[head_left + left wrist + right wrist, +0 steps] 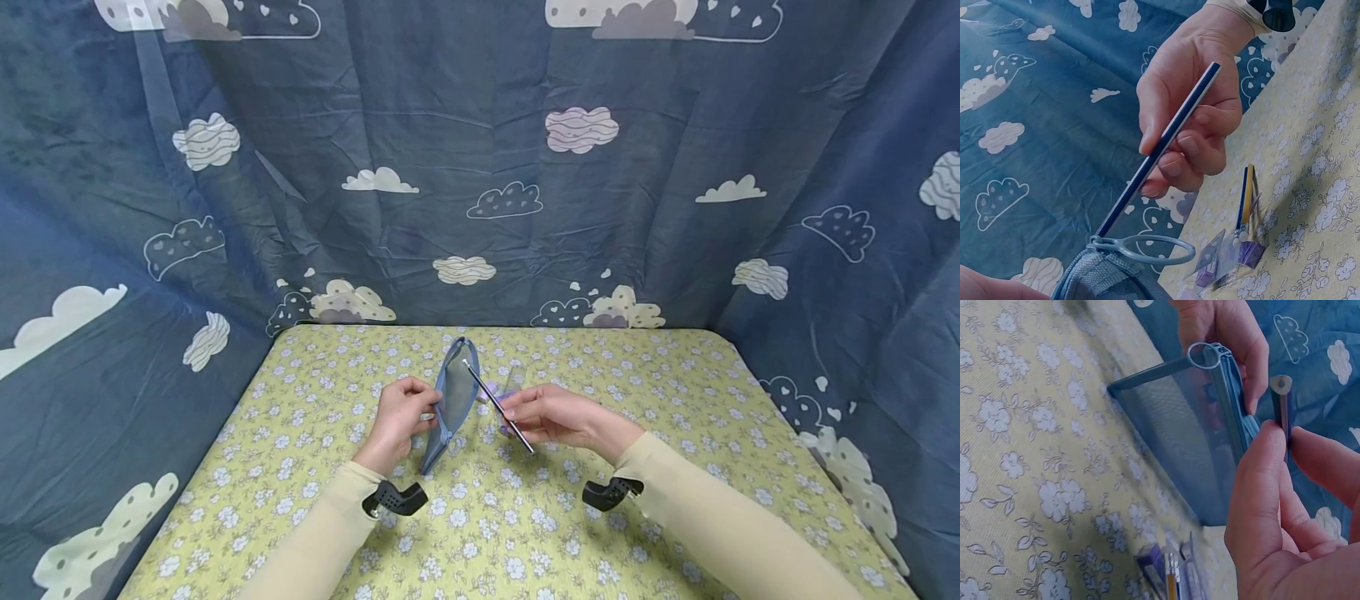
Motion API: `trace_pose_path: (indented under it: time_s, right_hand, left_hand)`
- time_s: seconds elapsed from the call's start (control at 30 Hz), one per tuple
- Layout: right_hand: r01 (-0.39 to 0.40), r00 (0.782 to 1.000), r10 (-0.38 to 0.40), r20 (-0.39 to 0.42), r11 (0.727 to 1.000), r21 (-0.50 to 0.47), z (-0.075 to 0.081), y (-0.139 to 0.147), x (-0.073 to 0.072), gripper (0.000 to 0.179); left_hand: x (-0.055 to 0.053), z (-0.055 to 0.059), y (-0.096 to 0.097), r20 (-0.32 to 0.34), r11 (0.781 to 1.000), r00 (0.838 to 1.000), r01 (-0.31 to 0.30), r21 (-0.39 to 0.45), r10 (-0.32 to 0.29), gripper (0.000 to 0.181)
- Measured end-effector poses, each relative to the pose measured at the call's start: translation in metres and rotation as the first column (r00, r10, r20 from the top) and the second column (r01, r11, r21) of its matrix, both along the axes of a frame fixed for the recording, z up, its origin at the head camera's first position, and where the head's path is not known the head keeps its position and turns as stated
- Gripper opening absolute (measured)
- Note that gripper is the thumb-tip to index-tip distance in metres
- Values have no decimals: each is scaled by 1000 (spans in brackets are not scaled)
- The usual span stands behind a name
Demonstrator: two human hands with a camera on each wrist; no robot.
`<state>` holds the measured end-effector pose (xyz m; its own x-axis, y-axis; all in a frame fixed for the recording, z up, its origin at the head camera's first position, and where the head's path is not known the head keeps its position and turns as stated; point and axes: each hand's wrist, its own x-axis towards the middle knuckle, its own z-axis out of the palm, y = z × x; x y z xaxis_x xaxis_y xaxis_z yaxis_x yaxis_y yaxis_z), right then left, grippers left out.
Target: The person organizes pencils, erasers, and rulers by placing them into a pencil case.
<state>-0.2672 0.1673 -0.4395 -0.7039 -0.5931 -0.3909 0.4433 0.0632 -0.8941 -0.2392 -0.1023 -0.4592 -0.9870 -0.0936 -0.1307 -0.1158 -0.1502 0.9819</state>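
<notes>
Right hand (553, 414) pinches a striped pencil (487, 392), far end at the zippered mesh pouch (1163, 422) the left hand (397, 419) grips.

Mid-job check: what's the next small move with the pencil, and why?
Probably ease the pencil lengthwise into the blue mesh pouch. The left hand holds the pouch beside its open mouth, and the right hand pinches the pencil with its far end at that opening, so a short push along its length should likely slide it in.
</notes>
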Motion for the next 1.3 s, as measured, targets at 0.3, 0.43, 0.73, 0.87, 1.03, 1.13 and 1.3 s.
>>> trace_pose_path:
  time_s: [0.3, 0.43, 0.73, 0.87, 1.03, 1.13, 1.3]
  right_hand:
    - [52, 999, -52, 9, 998, -21, 9, -10, -3, 38]
    - [66, 998, -66, 7, 997, -26, 10, -14, -6, 37]
    - [97, 995, -96, -19, 995, 19, 15, -24, -8, 44]
    - [135, 990, -133, -35, 989, 64, 13, -28, -8, 43]
    - [167, 985, -161, -68, 982, 89, 8, -33, -9, 40]
    - [184, 981, -179, -72, 980, 79, 7, -37, -9, 39]
    - [198, 979, -194, -66, 978, 60, 7, -42, -8, 43]
  left_hand:
    - [0, 0, 4, 1, 1000, 1000, -2, 13, 2, 6]
    - [0, 0, 6, -21, 1000, 1000, -11, 13, 12, 6]
    - [1, -1, 12, -7, 1000, 1000, -9, 24, 9, 6]
    - [0, -2, 16, 3, 1000, 1000, -4, 26, 4, 8]
    - [0, -1, 19, 19, 999, 1000, -9, 35, 8, 8]
    - [1, 0, 20, 31, 999, 999, -19, 32, 19, 7]
    - [3, 1, 22, 50, 999, 998, -41, 33, 39, 7]
